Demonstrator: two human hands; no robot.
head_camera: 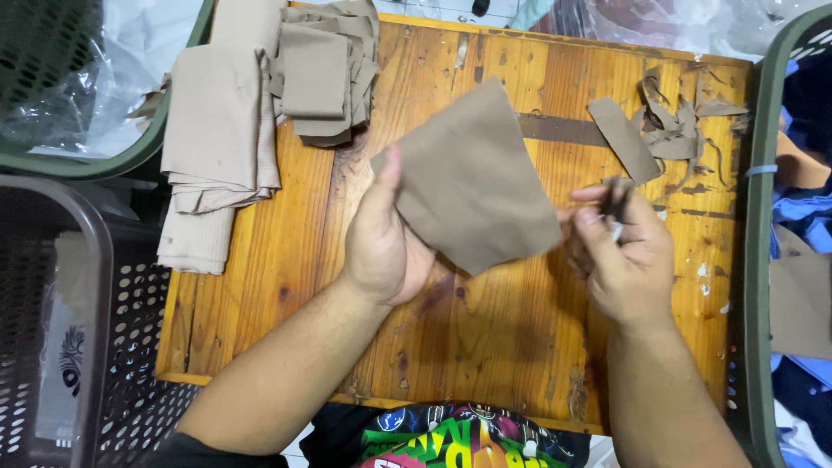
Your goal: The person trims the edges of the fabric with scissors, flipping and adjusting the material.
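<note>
We look down on a worn wooden bench (pixel 485 347) with an orange-brown, stained top, hemmed in by plastic baskets: a dark perforated one (pixel 78 347) at the lower left of the frame, a green one (pixel 130 156) at the upper left, and another green one (pixel 758 260) along the right edge, with blue cloth inside it.

In the middle of the frame our left hand (pixel 381 247) holds up a square piece of taupe fabric (pixel 472 178), thumb pressed on its left edge and the fingers closed behind it, so the piece is lifted clear of the bench and tilted like a diamond. Our right hand (pixel 620 251) sits just beside the fabric's lower right corner, its fingers curled shut around a small dark tool (pixel 617 201); the tool is too blurred for us to say what it is, and we cannot tell whether it touches the cloth.

At the upper left of the bench lies a folded stack of beige fabric (pixel 217 130), hanging over the edge, and right next to it a pile of cut taupe squares (pixel 325 74). At the upper right of the bench we see a heap of trimmed fabric strips (pixel 667 130). A brightly printed shirt (pixel 451 438) shows at the bottom edge.
</note>
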